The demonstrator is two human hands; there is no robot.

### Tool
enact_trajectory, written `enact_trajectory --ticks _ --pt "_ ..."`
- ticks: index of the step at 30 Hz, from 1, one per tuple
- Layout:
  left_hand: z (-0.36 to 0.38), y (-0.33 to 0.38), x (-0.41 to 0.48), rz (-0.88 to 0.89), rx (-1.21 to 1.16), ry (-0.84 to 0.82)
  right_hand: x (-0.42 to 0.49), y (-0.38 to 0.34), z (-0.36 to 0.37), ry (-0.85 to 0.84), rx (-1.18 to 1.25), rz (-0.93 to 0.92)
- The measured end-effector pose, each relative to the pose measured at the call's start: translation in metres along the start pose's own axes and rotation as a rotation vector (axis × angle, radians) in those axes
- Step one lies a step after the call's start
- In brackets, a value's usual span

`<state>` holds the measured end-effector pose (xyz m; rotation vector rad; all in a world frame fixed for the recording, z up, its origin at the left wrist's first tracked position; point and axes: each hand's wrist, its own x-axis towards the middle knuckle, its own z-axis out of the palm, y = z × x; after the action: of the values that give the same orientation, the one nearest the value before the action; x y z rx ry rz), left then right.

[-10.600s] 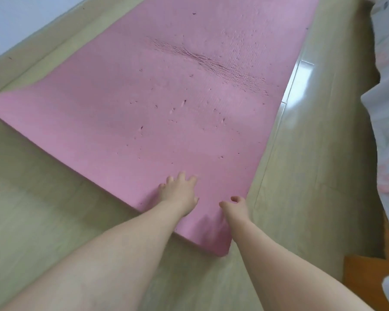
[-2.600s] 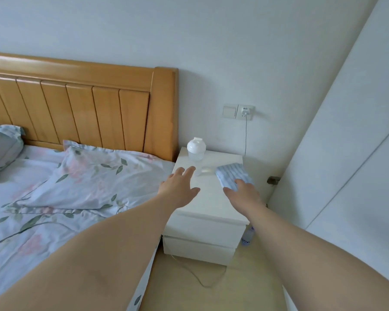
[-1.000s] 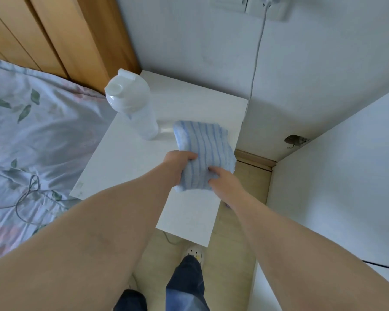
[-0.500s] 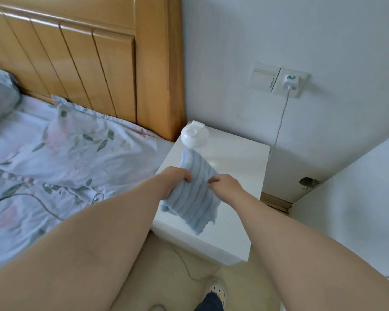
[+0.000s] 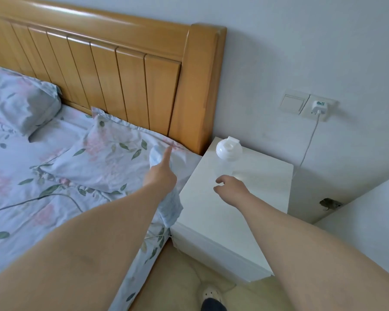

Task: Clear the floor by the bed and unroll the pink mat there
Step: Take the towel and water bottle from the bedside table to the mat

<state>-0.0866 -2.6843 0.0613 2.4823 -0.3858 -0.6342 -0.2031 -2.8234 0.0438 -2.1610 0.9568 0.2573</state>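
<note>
The pink mat is out of view. My left hand (image 5: pixel 161 173) holds a blue striped towel (image 5: pixel 172 208) over the bed's edge, beside the near pillow (image 5: pixel 103 158). Its index finger is stretched out, and the cloth hangs below the hand and bunches above it. My right hand (image 5: pixel 231 188) hovers over the white nightstand (image 5: pixel 211 218) with loosely curled fingers and holds nothing. A white-lidded clear bottle (image 5: pixel 228 151) stands just beyond it on the nightstand top.
The floral-sheeted bed (image 5: pixel 32 198) with its wooden headboard (image 5: pixel 121 70) fills the left. A charger (image 5: pixel 319 106) in the wall socket trails a cable behind the nightstand. A white cupboard side (image 5: pixel 368 221) stands at the right. A narrow strip of floor (image 5: pixel 177 279) and my shoe (image 5: pixel 211 295) show below.
Both hands held the towel over the nightstand half a second ago. Now my right hand has let go, and my left hand has carried the towel left to the bed.
</note>
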Motion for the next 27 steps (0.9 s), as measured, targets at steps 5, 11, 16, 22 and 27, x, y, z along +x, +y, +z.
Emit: enact_trajectory --ticks 5,11,16,22,27 --pt "0.017 -0.001 0.027 -0.008 0.046 -0.020 0.027 0.013 -0.004 0.001 0.028 0.061" --pt "0.050 0.037 0.071 -0.068 0.051 -0.019 0.083 0.042 -0.031 0.094 0.110 0.165" --pt "0.082 0.066 0.121 -0.139 -0.065 -0.023 0.137 0.065 -0.043 0.084 0.204 0.228" --pt "0.117 0.080 0.160 -0.241 -0.246 -0.099 0.192 0.080 -0.039 0.016 0.307 0.171" --pt "0.125 0.086 0.178 -0.283 -0.415 -0.222 0.219 0.077 -0.027 -0.052 0.346 0.081"
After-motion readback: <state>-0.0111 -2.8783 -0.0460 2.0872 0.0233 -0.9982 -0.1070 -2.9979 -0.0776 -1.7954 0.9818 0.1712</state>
